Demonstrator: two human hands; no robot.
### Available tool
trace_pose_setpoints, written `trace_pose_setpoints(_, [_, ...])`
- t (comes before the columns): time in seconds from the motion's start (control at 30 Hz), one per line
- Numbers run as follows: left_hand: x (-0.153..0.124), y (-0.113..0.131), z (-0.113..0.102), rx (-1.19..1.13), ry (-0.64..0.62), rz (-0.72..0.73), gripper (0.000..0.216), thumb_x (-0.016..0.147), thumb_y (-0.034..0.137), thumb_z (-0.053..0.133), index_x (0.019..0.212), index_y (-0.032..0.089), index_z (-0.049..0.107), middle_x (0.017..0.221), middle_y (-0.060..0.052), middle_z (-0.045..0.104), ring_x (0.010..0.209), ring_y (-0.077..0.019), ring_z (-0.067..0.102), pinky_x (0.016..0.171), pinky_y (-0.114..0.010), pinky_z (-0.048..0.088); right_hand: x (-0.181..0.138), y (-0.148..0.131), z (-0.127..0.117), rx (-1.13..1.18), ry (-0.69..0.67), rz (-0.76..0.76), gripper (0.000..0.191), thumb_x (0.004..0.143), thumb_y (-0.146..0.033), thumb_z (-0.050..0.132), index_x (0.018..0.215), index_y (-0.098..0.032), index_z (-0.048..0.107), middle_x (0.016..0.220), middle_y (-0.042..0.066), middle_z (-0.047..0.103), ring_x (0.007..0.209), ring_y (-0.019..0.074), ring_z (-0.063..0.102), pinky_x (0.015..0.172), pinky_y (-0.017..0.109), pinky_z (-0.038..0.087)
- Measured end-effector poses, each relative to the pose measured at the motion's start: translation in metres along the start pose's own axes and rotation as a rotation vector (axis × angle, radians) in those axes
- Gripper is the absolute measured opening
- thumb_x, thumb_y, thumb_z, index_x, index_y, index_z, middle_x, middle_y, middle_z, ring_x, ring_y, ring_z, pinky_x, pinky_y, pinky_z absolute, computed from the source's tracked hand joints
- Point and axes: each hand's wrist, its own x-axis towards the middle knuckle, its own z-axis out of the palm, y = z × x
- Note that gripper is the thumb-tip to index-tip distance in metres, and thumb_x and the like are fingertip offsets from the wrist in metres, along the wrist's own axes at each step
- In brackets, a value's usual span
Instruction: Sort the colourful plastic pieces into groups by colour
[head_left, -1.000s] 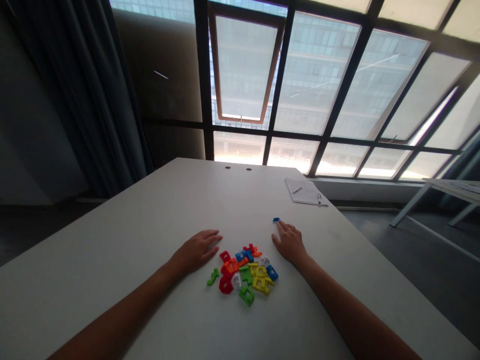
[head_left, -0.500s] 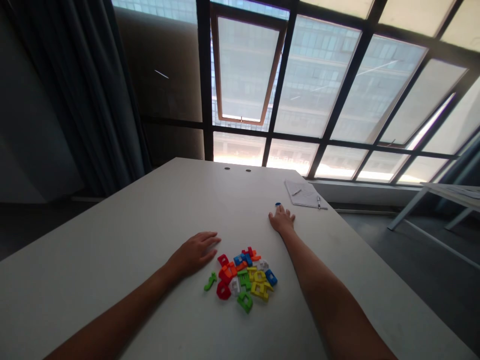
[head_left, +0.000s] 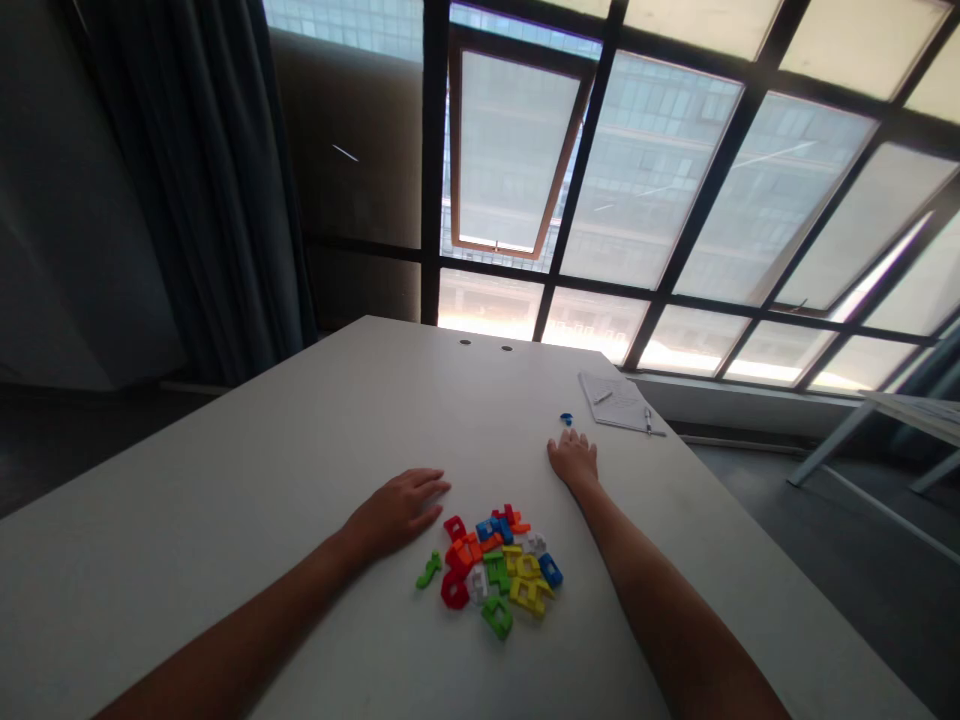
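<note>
On my screen, both hands lie flat on the white table (head_left: pixel 300 480). The left hand (head_left: pixel 397 510) has its fingers stretched out and holds nothing. It rests just beside the pile of colored blocks (head_left: pixel 499 565). The right hand (head_left: pixel 574 462) is flat and empty too, fingers out. A small blue block (head_left: pixel 566 418) sits just past its fingertips, away from the pile and near a paper sheet (head_left: pixel 615 400).

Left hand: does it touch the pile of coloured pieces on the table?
Apart. The head view shows a strip of bare table between the fingertips of the left hand, which lies flat, and the red piece at the pile's near edge.
</note>
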Motion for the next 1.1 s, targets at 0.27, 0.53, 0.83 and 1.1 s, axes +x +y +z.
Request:
trace_pose_setpoints(0.27, [0.0, 0.003, -0.003, 0.001, -0.002, -0.008, 0.04, 0.099, 0.04, 0.055, 0.134, 0.027, 0.069, 0.144, -0.008, 0.063, 0.131, -0.0277, 0.059, 0.111, -0.045, 0.05, -0.039, 0.018, 0.001, -0.031, 0.059, -0.254, 0.052, 0.104, -0.039, 0.034, 0.146, -0.014, 0.054, 0.154, 0.017, 0.049, 0.143, 0.0333, 0.04, 0.117, 0.049, 0.027])
trace_pose_setpoints(0.53, [0.0, 0.003, 0.0, 0.018, 0.012, -0.007, 0.039, 0.098, 0.038, 0.056, 0.134, 0.027, 0.068, 0.143, -0.009, 0.064, 0.128, -0.0267, 0.06, 0.111, -0.044, 0.05, -0.008, 0.02, -0.006, -0.043, 0.112, -0.14, 0.066, 0.101, -0.046, 0.04, 0.157, -0.011, 0.038, 0.167, 0.019, 0.029, 0.136, 0.0349, 0.047, 0.108, 0.049, 0.038])
trace_pose_setpoints(0.83, [0.001, 0.006, -0.004, 0.026, -0.009, -0.012, 0.039, 0.097, 0.038, 0.057, 0.132, 0.026, 0.069, 0.142, -0.009, 0.064, 0.128, -0.0278, 0.06, 0.109, -0.045, 0.052, 0.027, 0.015, -0.007, -0.048, -0.097, -0.061, 0.073, 0.102, -0.057, 0.027, 0.163, -0.016, 0.028, 0.171, 0.012, 0.018, 0.151, 0.0361, 0.024, 0.118, 0.056, 0.023])
trace_pose_setpoints(1.1, [0.0, 0.0, 0.001, 0.023, 0.005, 0.008, 0.039, 0.099, 0.038, 0.055, 0.134, 0.027, 0.068, 0.143, -0.009, 0.063, 0.129, -0.0274, 0.06, 0.109, -0.046, 0.051, -0.032, 0.021, -0.005, -0.035, 0.004, -0.228, 0.066, 0.102, -0.054, 0.034, 0.155, -0.015, 0.044, 0.166, 0.014, 0.031, 0.146, 0.0334, 0.035, 0.118, 0.048, 0.025])
